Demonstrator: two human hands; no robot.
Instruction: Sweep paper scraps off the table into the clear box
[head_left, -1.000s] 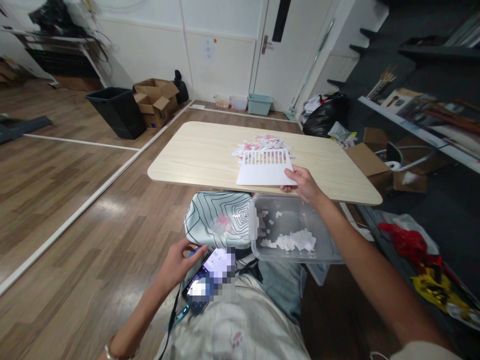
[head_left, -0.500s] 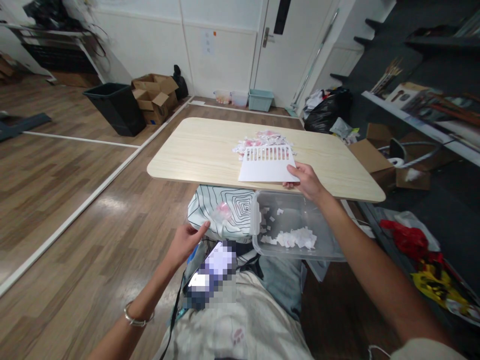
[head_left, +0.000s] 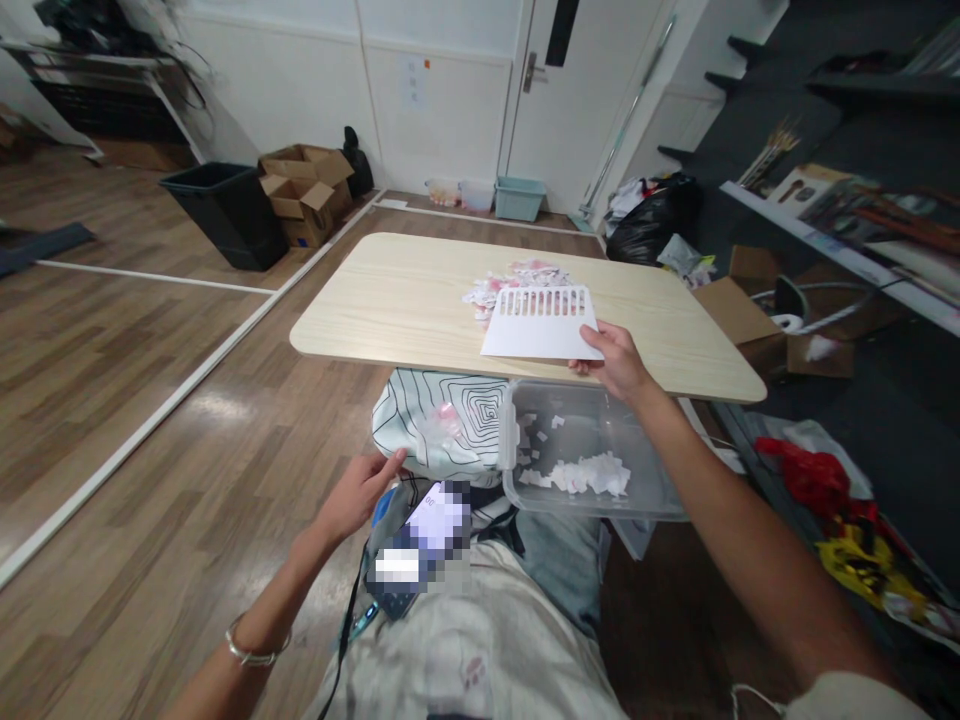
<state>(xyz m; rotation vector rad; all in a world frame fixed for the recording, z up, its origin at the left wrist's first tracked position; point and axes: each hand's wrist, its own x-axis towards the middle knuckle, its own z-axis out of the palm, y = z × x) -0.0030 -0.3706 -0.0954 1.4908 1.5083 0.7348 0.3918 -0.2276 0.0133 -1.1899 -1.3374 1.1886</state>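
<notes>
My right hand (head_left: 616,362) grips the right edge of a white panel (head_left: 536,335) with a row of slots along its far side. The panel is held tilted over the near part of the table, in front of a heap of paper scraps (head_left: 489,290), white with some pink. My left hand (head_left: 360,492) holds nothing, with its thumb stretched out, beside a white cloth with black line patterns (head_left: 405,420). A small clear plastic bag (head_left: 444,425) with something pink lies on that cloth. Below my right arm, a clear plastic bin (head_left: 577,420) contains white paper scraps (head_left: 592,474).
The pale wooden table (head_left: 375,300) has rounded corners. A phone (head_left: 427,540) lies on my lap. A black trash bin (head_left: 229,220) and cardboard boxes (head_left: 311,190) stand at the left back. Shelves (head_left: 817,235) and an open carton (head_left: 739,315) are on the right.
My left hand has moved slightly left and down, away from the cloth. The panel in my right hand has tilted a little and shifted slightly right.
</notes>
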